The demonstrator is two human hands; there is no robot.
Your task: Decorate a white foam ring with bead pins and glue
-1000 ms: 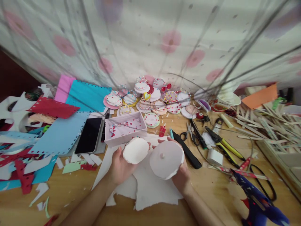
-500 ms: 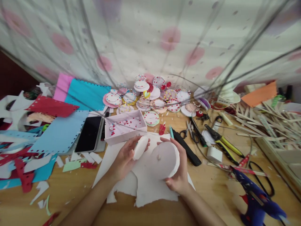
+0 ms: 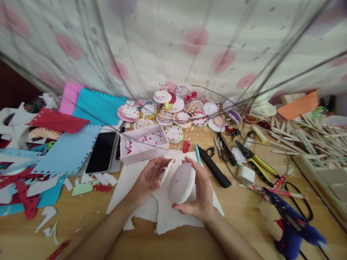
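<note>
My left hand (image 3: 145, 182) holds a small white disc (image 3: 166, 172) seen nearly edge-on, with tiny beads showing by the fingers. A larger, thick white round piece (image 3: 181, 183) is gripped by its edge in my right hand (image 3: 202, 189), its flat face tilted toward the small disc. Between the two pieces a narrow gap shows. Both hands are above torn white paper (image 3: 179, 220) on the wooden table. Just behind them sits a pale pink box (image 3: 143, 156) with red and blue beads inside.
Bead-trimmed round paper pieces (image 3: 174, 133) crowd the back. Left lie a phone (image 3: 101, 152), coloured sheets (image 3: 67, 150) and scraps. Right are a black cutter (image 3: 215, 168), scissors (image 3: 217, 148), pliers (image 3: 257, 163), a white adapter (image 3: 246, 174), a blue glue gun (image 3: 292, 224) and wooden sticks (image 3: 287, 133).
Both white pieces have turned more edge-on, and the larger one has moved left, closer to the small disc. The whole view has shifted slightly.
</note>
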